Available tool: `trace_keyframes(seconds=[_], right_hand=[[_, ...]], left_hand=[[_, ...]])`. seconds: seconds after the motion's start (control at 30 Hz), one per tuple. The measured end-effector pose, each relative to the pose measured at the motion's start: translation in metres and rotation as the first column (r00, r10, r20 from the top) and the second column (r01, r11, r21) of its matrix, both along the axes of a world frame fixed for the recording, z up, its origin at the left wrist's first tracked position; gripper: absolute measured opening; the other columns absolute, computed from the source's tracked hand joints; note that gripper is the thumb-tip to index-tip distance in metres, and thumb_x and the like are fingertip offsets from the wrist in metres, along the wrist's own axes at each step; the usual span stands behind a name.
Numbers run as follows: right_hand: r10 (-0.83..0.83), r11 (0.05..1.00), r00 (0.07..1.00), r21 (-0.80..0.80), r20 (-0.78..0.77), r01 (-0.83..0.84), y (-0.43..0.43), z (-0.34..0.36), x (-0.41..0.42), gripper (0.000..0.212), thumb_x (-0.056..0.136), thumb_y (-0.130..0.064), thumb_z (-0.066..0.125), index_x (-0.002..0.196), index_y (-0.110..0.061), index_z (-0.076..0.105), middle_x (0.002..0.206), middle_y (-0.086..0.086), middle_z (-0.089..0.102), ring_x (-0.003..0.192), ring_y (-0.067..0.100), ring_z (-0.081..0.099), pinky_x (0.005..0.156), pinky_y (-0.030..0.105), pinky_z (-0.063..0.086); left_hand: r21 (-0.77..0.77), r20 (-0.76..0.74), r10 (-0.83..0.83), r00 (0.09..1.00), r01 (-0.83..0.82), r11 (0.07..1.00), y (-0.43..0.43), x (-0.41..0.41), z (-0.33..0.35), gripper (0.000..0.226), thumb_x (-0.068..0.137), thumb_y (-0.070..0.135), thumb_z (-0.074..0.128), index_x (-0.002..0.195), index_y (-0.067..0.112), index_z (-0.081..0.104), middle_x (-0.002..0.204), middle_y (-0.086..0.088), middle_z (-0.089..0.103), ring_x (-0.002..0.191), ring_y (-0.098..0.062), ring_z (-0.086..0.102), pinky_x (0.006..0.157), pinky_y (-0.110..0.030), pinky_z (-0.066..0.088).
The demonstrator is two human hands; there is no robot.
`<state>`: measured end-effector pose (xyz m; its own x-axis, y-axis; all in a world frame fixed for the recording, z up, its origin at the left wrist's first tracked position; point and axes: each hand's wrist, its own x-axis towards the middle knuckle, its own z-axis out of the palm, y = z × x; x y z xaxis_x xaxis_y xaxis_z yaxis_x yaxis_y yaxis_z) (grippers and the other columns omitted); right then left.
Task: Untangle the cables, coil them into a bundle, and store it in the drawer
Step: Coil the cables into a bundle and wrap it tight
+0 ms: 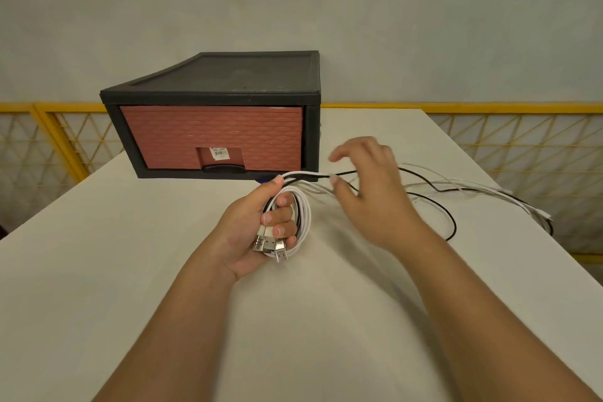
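Before the drawer [212, 137], left grip [254, 232] clasps coiled cables [302, 210]; right grip [368, 186] spread beside them.

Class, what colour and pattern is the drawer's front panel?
The drawer front is reddish-brown with a woven texture; head view.

White table [130, 271] with drawer unit [212, 134] and trailing cables [483, 190]

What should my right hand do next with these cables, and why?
Probably bring the right hand round to lay another loop onto the coil the left hand grips: long loose strands trail rightward across the table, and the drawer is shut.
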<state>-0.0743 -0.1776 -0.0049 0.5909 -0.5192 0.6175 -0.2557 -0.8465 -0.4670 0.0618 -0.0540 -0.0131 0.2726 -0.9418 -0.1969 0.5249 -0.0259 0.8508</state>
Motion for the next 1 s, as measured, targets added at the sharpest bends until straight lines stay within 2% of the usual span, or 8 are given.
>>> trace_keyframes(seconds=[0.13, 0.2, 0.3, 0.47, 0.67, 0.8, 0.9, 1.0], right_hand=[[0.076, 0.997, 0.989, 0.009, -0.127, -0.076, 0.010, -0.014, 0.018, 0.033, 0.097, -0.021, 0.046, 0.127, -0.024, 0.058, 0.123, -0.004, 0.060, 0.115, 0.018, 0.047, 0.100, 0.036, 0.035], [0.099, 0.995, 0.995, 0.014, -0.020, -0.099, 0.007, -0.019, 0.019, 0.031, 0.092, -0.016, 0.047, 0.115, -0.020, 0.067, 0.107, -0.004, 0.065, 0.102, 0.021, 0.055, 0.093, 0.040, 0.043], [0.082, 0.996, 0.978, 0.025, 0.190, -0.089, 0.004, -0.018, 0.019, 0.025, 0.087, -0.001, 0.058, 0.101, -0.015, 0.074, 0.098, -0.007, 0.057, 0.097, 0.019, 0.056, 0.086, 0.027, 0.046], [0.149, 0.983, 0.976, 0.078, 0.161, -0.163, 0.004, -0.007, 0.011, 0.025, 0.088, -0.005, 0.064, 0.109, -0.017, 0.071, 0.089, -0.014, 0.053, 0.084, -0.001, 0.054, 0.076, 0.007, 0.039], [0.152, 0.950, 0.988, 0.272, 0.028, -0.154, 0.007, -0.005, 0.008, 0.009, 0.089, -0.012, 0.066, 0.091, -0.021, 0.068, 0.083, -0.005, 0.069, 0.076, 0.010, 0.065, 0.078, 0.034, 0.053], [0.112, 0.933, 0.993, 0.346, -0.032, -0.094, 0.005, -0.010, 0.007, 0.010, 0.086, -0.015, 0.069, 0.081, -0.023, 0.065, 0.081, -0.011, 0.069, 0.082, 0.005, 0.064, 0.084, 0.036, 0.052], [0.083, 0.963, 0.990, 0.263, -0.111, -0.052, 0.005, -0.013, 0.008, 0.008, 0.084, -0.019, 0.071, 0.078, -0.024, 0.066, 0.079, -0.012, 0.068, 0.079, 0.008, 0.062, 0.078, 0.036, 0.050], [-0.004, 1.000, 0.993, -0.009, -0.115, 0.003, 0.005, -0.011, 0.008, 0.008, 0.080, -0.020, 0.075, 0.081, -0.019, 0.067, 0.084, -0.010, 0.056, 0.084, 0.015, 0.052, 0.070, 0.032, 0.043]], left_hand=[[0.016, 0.059, -0.064, 0.996, 0.063, 0.998, 0.001, -0.003, 0.001, 0.038, 0.086, 0.045, 0.052, 0.057, 0.021, 0.048, 0.040, 0.010, 0.027, 0.036, -0.007, 0.032, 0.048, -0.023, 0.041], [0.020, 0.063, -0.087, 0.994, 0.086, 0.996, 0.001, -0.004, 0.000, 0.038, 0.086, 0.044, 0.052, 0.056, 0.021, 0.049, 0.040, 0.010, 0.027, 0.036, -0.007, 0.033, 0.048, -0.024, 0.042], [0.022, 0.055, -0.093, 0.994, 0.092, 0.996, 0.000, -0.003, -0.001, 0.039, 0.085, 0.048, 0.054, 0.057, 0.021, 0.050, 0.040, 0.010, 0.027, 0.037, -0.007, 0.033, 0.049, -0.024, 0.042], [0.008, 0.021, -0.069, 0.997, 0.069, 0.998, 0.001, -0.003, 0.000, 0.046, 0.082, 0.061, 0.049, 0.061, 0.021, 0.048, 0.041, 0.011, 0.026, 0.038, -0.006, 0.032, 0.049, -0.023, 0.042], [-0.012, -0.049, -0.046, 0.998, 0.045, 0.999, 0.001, -0.005, 0.001, 0.052, 0.092, 0.062, 0.040, 0.062, 0.021, 0.046, 0.041, 0.011, 0.026, 0.038, -0.005, 0.031, 0.048, -0.022, 0.040], [-0.013, -0.100, -0.027, 0.995, 0.026, 1.000, 0.001, -0.006, 0.003, 0.052, 0.094, 0.059, 0.041, 0.060, 0.021, 0.045, 0.040, 0.011, 0.025, 0.037, -0.005, 0.030, 0.045, -0.021, 0.041], [-0.005, -0.102, -0.043, 0.994, 0.043, 0.999, 0.001, -0.006, 0.003, 0.049, 0.096, 0.053, 0.042, 0.060, 0.021, 0.045, 0.040, 0.011, 0.026, 0.036, -0.005, 0.030, 0.045, -0.020, 0.041], [0.001, -0.084, -0.049, 0.995, 0.049, 0.999, 0.001, -0.006, 0.002, 0.047, 0.095, 0.052, 0.045, 0.060, 0.021, 0.045, 0.040, 0.010, 0.025, 0.037, -0.005, 0.030, 0.045, -0.021, 0.042]])
